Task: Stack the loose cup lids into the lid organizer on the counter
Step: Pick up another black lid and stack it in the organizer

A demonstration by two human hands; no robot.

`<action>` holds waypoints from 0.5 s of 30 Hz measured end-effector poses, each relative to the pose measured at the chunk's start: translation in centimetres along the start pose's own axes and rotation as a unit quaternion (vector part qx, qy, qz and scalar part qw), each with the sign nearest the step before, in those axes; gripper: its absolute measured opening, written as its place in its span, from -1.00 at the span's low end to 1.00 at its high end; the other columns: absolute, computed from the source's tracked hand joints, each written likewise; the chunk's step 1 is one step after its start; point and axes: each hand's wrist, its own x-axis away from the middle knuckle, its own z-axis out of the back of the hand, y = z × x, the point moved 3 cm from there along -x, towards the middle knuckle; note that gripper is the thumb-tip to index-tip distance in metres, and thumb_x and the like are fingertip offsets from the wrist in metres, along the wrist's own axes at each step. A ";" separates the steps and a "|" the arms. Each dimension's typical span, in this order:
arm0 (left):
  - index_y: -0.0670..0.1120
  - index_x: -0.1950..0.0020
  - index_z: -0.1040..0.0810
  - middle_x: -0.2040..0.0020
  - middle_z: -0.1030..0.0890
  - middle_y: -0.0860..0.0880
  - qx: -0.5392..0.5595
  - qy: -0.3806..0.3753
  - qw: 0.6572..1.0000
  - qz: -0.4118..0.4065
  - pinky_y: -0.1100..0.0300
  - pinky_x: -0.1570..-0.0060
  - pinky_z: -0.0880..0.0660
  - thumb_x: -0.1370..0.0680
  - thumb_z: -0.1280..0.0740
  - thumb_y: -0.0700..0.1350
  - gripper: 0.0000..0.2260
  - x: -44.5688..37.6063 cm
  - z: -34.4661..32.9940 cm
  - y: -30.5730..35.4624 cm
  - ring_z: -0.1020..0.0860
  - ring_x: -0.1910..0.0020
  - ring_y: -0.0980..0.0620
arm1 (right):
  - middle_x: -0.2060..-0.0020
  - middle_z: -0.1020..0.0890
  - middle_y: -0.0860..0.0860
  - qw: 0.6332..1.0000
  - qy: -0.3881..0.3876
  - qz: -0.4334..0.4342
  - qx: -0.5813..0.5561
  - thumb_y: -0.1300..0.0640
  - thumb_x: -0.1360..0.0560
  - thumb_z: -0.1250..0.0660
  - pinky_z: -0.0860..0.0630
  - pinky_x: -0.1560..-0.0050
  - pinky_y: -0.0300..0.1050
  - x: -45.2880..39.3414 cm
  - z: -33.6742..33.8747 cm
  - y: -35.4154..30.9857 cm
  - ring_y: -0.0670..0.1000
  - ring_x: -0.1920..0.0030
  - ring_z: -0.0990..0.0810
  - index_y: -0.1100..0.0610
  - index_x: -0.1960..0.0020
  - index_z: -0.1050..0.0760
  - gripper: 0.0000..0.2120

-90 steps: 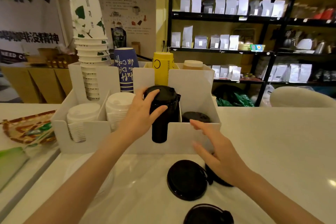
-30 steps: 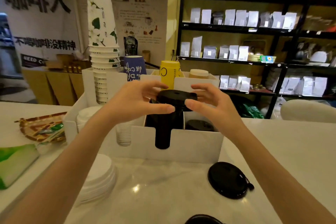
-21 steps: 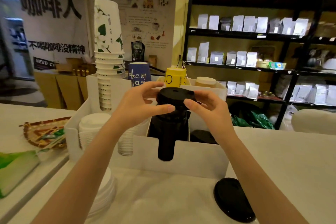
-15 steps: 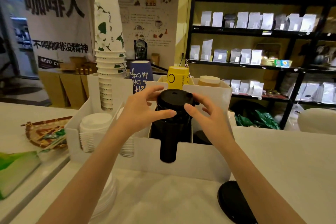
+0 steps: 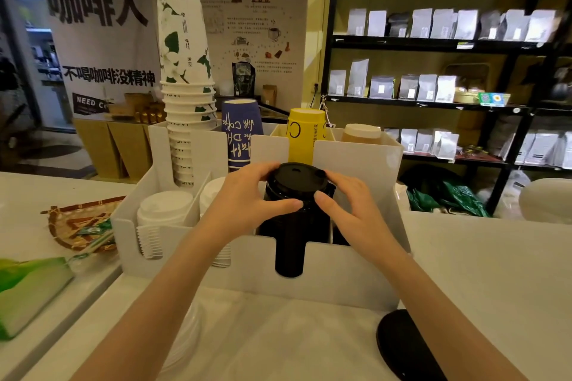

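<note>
A white lid organizer [image 5: 340, 281] stands on the counter. Its third slot holds a tall stack of black lids [image 5: 291, 244]. A black lid [image 5: 298, 178] rests on top of that stack. My left hand [image 5: 247, 204] grips the lid's left rim, and my right hand [image 5: 346, 204] holds its right rim. Two stacks of white lids [image 5: 164, 210] fill the left slots. One loose black lid [image 5: 405, 346] lies on the counter at the lower right, partly behind my right forearm. A pile of loose white lids [image 5: 185, 334] sits under my left forearm.
Stacked paper cups [image 5: 185, 71], a blue cup [image 5: 240, 133], a yellow cup [image 5: 305, 133] and a brown-lidded cup [image 5: 360, 133] stand in the organizer's back row. A woven tray [image 5: 77, 226] and a green packet [image 5: 28, 291] lie left. Black shelves [image 5: 433, 71] stand behind.
Both hands brought the black lid down from above the stack until it sits on top. The camera moved closer, so only one loose black lid stays in view.
</note>
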 end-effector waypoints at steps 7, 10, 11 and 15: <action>0.01 -0.21 -0.46 0.00 -0.55 0.09 -0.059 0.011 0.998 -0.020 0.51 0.25 -0.23 -0.32 -0.43 0.09 -0.51 0.4 -0.2 0.6 -0.39 0.05 0.17 | -0.23 -0.36 -0.13 1.000 -0.017 0.005 0.003 0.03 -0.53 -0.15 -0.18 -0.30 -0.17 -0.1 -0.4 0.1 -0.12 -0.28 -0.24 0.00 -0.38 -0.22 -0.57; 0.01 -0.22 -0.44 -0.07 -0.57 0.04 -0.063 0.010 0.997 -0.030 0.53 0.28 -0.23 -0.34 -0.42 0.09 -0.51 0.4 -0.4 0.6 -0.36 0.06 0.19 | -0.17 -0.38 -0.15 1.000 -0.006 0.015 0.020 0.01 -0.53 -0.16 -0.20 -0.24 -0.19 0.0 -0.4 0.3 -0.14 -0.24 -0.28 -0.01 -0.37 -0.24 -0.58; 0.01 -0.23 -0.44 -0.06 -0.56 0.06 -0.060 0.008 0.998 -0.032 0.55 0.30 -0.26 -0.34 -0.41 0.08 -0.51 0.4 -0.4 0.6 -0.36 0.06 0.19 | -0.16 -0.39 -0.16 0.999 -0.002 0.024 0.027 0.00 -0.52 -0.16 -0.20 -0.23 -0.20 0.0 -0.4 0.3 -0.14 -0.23 -0.29 -0.01 -0.37 -0.25 -0.58; -0.01 -0.27 -0.41 0.02 -0.41 0.16 -0.024 0.003 0.999 -0.026 0.71 0.26 -0.20 -0.34 -0.43 0.05 -0.47 0.4 0.0 0.2 -0.32 0.06 0.22 | -0.17 -0.49 -0.06 0.995 0.024 0.052 0.076 -0.04 -0.53 -0.14 -0.28 -0.25 -0.12 0.4 -0.5 0.1 -0.06 -0.23 -0.35 0.05 -0.33 -0.33 -0.60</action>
